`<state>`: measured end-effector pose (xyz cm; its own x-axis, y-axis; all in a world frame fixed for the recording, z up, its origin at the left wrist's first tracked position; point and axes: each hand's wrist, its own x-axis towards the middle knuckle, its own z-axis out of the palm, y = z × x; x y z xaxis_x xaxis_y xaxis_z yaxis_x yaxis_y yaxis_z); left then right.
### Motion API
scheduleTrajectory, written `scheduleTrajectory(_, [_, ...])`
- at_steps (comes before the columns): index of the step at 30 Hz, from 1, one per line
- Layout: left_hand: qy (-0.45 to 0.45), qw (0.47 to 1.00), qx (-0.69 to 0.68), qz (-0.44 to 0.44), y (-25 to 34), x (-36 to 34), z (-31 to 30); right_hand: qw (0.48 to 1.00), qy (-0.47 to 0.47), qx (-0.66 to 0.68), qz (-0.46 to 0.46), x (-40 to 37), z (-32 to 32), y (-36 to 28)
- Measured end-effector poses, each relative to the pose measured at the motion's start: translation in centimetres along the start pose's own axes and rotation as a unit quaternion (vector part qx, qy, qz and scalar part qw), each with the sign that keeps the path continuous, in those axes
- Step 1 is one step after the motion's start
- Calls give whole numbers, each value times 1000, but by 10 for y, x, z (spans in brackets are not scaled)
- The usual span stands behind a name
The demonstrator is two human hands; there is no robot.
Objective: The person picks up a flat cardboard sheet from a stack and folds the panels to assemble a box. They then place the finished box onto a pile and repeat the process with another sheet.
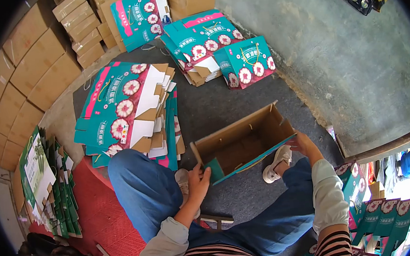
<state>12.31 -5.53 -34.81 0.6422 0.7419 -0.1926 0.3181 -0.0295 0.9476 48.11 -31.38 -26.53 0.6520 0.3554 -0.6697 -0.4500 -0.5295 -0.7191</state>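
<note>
Between my knees I hold a cardboard gift box [238, 147], tilted with its open top facing me. Brown board lines its inside, and its outer side is teal. My left hand [199, 181] grips the near left corner, the thumb beside a small teal flap [213, 170]. At the right end, my right hand [303, 144] is closed around the corner, its fingers partly hidden by the box wall. A cord handle [247, 165] shows along the near edge.
A stack of flat teal printed cartons [120, 108] lies ahead to the left, more flat cartons [202, 38] beyond. A folded box [247, 65] stands near them. Brown cartons [35, 60] line the left wall; green cartons [49, 185] lean below. Folded teal boxes [383, 219] are at lower right.
</note>
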Motion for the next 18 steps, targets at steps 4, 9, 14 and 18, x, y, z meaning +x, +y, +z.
scheduleTrajectory(4, [65, 983, 86, 147, 38, 4, 8, 990, 96, -78, -71, -19, 1, -25])
scheduleTrajectory(9, [68, 976, 56, 198, 71, 18, 11, 898, 133, -269, -322, -18, 15, -54])
scheduleTrajectory(14, [84, 982, 92, 140, 89, 28, 9, 785, 152, -500, -331, -42, 72, -63])
scheduleTrajectory(18, [126, 968, 121, 182, 87, 26, 19, 686, 72, -635, -349, -34, 83, -56])
